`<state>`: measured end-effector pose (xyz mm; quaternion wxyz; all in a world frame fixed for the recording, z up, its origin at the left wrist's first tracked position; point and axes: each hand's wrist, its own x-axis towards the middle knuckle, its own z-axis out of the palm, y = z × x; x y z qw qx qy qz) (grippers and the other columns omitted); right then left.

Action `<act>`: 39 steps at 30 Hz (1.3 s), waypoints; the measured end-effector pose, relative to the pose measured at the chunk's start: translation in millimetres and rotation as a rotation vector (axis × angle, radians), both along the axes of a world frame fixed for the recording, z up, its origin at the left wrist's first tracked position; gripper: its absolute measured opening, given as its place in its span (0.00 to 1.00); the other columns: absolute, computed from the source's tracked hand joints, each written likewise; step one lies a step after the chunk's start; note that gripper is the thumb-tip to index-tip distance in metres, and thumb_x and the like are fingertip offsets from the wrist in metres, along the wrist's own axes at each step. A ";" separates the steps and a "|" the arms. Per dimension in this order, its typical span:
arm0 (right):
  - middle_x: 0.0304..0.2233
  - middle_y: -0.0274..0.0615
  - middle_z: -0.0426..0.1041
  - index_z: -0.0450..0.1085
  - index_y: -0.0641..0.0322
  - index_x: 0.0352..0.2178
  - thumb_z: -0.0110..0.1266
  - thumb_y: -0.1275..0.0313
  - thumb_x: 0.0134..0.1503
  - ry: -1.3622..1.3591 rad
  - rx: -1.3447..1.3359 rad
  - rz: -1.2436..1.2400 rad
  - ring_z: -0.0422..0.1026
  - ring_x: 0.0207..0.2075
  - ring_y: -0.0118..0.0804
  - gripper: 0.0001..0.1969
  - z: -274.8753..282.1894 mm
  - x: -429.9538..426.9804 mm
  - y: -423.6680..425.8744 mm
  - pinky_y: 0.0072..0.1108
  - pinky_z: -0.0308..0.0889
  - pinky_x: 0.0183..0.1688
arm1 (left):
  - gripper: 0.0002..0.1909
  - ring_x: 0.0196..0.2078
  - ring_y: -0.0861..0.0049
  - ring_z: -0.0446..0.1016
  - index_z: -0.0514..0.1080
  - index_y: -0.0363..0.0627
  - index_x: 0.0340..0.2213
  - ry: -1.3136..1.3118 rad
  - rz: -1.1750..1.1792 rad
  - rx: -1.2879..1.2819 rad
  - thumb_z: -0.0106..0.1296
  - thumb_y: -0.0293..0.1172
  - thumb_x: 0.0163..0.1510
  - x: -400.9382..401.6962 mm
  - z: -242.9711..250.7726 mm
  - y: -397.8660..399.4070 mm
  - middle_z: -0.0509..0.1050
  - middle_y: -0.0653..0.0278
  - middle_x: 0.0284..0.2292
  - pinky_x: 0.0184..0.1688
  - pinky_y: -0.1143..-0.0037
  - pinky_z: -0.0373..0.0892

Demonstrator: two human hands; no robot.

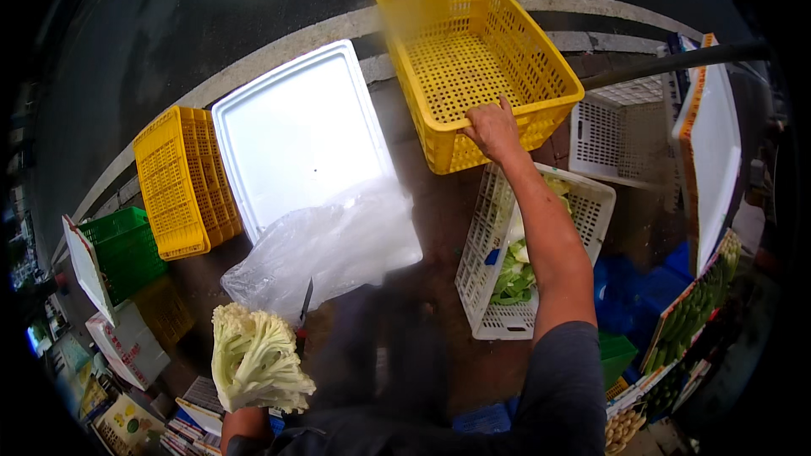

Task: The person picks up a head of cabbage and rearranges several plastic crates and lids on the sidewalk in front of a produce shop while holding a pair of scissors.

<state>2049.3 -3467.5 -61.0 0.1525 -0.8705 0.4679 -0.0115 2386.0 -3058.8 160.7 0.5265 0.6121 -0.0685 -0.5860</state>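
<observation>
My right hand (pixel 495 130) grips the near rim of a yellow plastic crate (pixel 466 69), with no produce visible inside it. At lower left, a pale cauliflower head (pixel 256 358) rests in my left hand (pixel 244 423); its florets hide most of the fingers, so mainly the wrist shows. Just right of the cauliflower a knife (pixel 306 301) points up, its handle partly covered; what holds it cannot be made out. Below my right forearm, a white plastic crate (pixel 474 266) contains leafy greens (pixel 514 275) and trimmings.
A white foam lid or box (pixel 304 139) lies ahead, partly under a clear plastic bag (pixel 317 244). Another yellow crate (pixel 184 183) and a green crate (pixel 123 253) stand left. At right are a white crate (pixel 608 130), a foam box (pixel 713 133) and green vegetables (pixel 687 316).
</observation>
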 end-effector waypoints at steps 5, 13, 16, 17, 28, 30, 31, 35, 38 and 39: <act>0.27 0.46 0.72 0.69 0.59 0.27 0.52 0.65 0.48 -0.190 0.133 -0.037 0.70 0.36 0.47 0.09 105.8 -34.5 -53.0 0.43 0.48 0.55 | 0.27 0.42 0.63 0.71 0.60 0.41 0.49 0.012 0.027 -0.070 0.46 0.45 0.53 -8.5 13.8 -2.7 0.69 0.55 0.42 0.40 0.64 0.72; 0.24 0.45 0.72 0.71 0.60 0.23 0.55 0.63 0.45 -0.463 -0.018 0.029 0.70 0.30 0.48 0.10 232.7 -69.4 -3.7 0.34 0.63 0.32 | 0.27 0.42 0.64 0.71 0.60 0.41 0.49 -0.005 0.057 -0.212 0.46 0.45 0.53 -11.2 33.4 -40.6 0.69 0.55 0.42 0.40 0.65 0.72; 0.22 0.43 0.70 0.70 0.58 0.23 0.56 0.65 0.44 -0.516 -0.148 0.133 0.70 0.28 0.46 0.09 261.3 -91.1 33.5 0.35 0.62 0.30 | 0.27 0.42 0.64 0.71 0.60 0.41 0.49 0.016 0.048 -0.260 0.46 0.45 0.53 -17.8 33.3 -58.0 0.69 0.55 0.42 0.40 0.65 0.72; 0.21 0.41 0.70 0.70 0.58 0.23 0.57 0.65 0.44 -0.510 -0.161 0.131 0.69 0.27 0.45 0.08 269.2 -98.3 42.8 0.35 0.62 0.30 | 0.27 0.42 0.64 0.71 0.60 0.41 0.49 0.018 0.032 -0.272 0.46 0.45 0.53 -15.5 34.2 -65.4 0.69 0.55 0.42 0.40 0.65 0.72; 0.23 0.42 0.70 0.69 0.61 0.26 0.56 0.71 0.44 -0.599 -0.245 -0.203 0.70 0.27 0.45 0.07 377.2 -182.3 206.4 0.30 0.63 0.29 | 0.27 0.42 0.65 0.71 0.60 0.41 0.48 0.106 -0.257 -0.386 0.46 0.45 0.52 -46.6 61.3 -150.6 0.69 0.55 0.42 0.41 0.66 0.72; 0.23 0.44 0.70 0.70 0.62 0.26 0.55 0.73 0.44 -0.646 -0.254 -0.310 0.70 0.26 0.46 0.06 388.3 -190.8 238.0 0.29 0.64 0.27 | 0.27 0.42 0.65 0.71 0.60 0.41 0.48 0.126 -0.314 -0.405 0.46 0.45 0.52 -59.7 67.2 -164.4 0.69 0.56 0.42 0.41 0.66 0.72; 0.23 0.44 0.70 0.70 0.62 0.26 0.55 0.73 0.44 -0.649 -0.276 -0.328 0.70 0.26 0.46 0.06 390.3 -194.9 255.5 0.29 0.64 0.27 | 0.27 0.42 0.65 0.71 0.60 0.41 0.48 0.138 -0.346 -0.418 0.46 0.45 0.52 -66.8 70.4 -169.6 0.69 0.56 0.42 0.41 0.66 0.72; 0.23 0.46 0.71 0.71 0.64 0.26 0.54 0.77 0.44 -0.765 -0.343 -0.563 0.70 0.25 0.46 0.05 392.5 -220.1 325.4 0.27 0.64 0.27 | 0.27 0.42 0.65 0.71 0.61 0.41 0.48 0.179 -0.477 -0.450 0.46 0.45 0.52 -103.7 84.1 -189.8 0.69 0.56 0.42 0.41 0.66 0.71; 0.23 0.47 0.71 0.70 0.67 0.27 0.53 0.80 0.46 -0.771 -0.431 -0.804 0.71 0.25 0.44 0.04 391.9 -220.9 393.7 0.25 0.64 0.27 | 0.27 0.42 0.66 0.71 0.61 0.41 0.48 0.208 -0.589 -0.453 0.46 0.45 0.52 -125.2 91.5 -191.7 0.70 0.56 0.41 0.41 0.66 0.71; 0.22 0.48 0.70 0.70 0.67 0.27 0.53 0.80 0.46 -0.765 -0.443 -0.866 0.70 0.25 0.45 0.03 393.6 -218.0 410.5 0.25 0.64 0.26 | 0.27 0.42 0.66 0.71 0.61 0.41 0.48 0.209 -0.623 -0.441 0.46 0.45 0.52 -129.5 92.3 -192.3 0.70 0.56 0.41 0.41 0.66 0.71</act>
